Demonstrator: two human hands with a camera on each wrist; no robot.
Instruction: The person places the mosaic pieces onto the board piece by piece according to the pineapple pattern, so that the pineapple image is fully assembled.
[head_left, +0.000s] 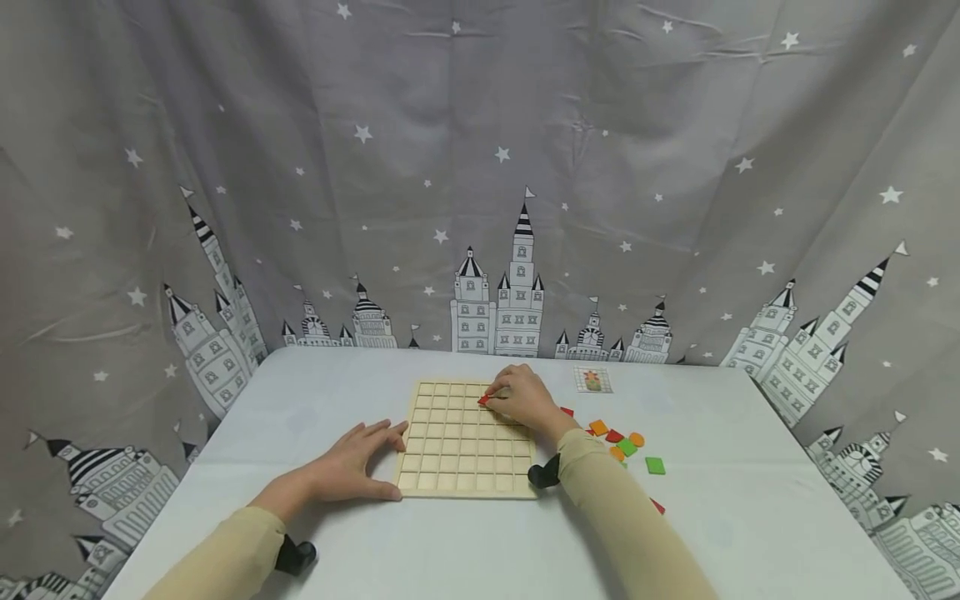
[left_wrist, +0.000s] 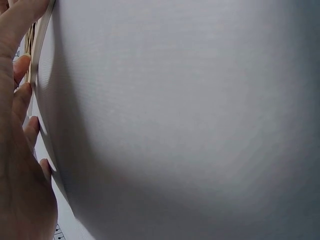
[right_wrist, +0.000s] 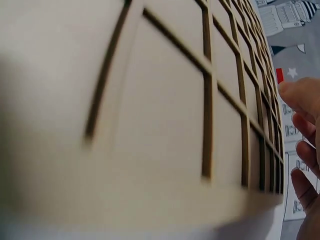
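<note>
A square wooden grid board (head_left: 467,452) lies flat on the white table. At its left edge rests my left hand (head_left: 347,468), fingers spread, with the thumb by the near corner and a fingertip by the rim higher up. My right hand (head_left: 522,402) reaches over the far part of the grid and pinches a small red tile (head_left: 483,401) between thumb and fingers. In the right wrist view the red tile (right_wrist: 279,75) sticks up from the fingertips, past the board's compartments. The left wrist view has mostly tablecloth, with the left hand (left_wrist: 22,165) along its side.
Right of the board lie several loose tiles: a green square (head_left: 655,466), an orange square (head_left: 598,427), an orange round (head_left: 637,439) and red pieces, some partly hidden by the right arm. A picture card (head_left: 593,380) lies at the back. A grey castle-print curtain (head_left: 495,167) hangs behind.
</note>
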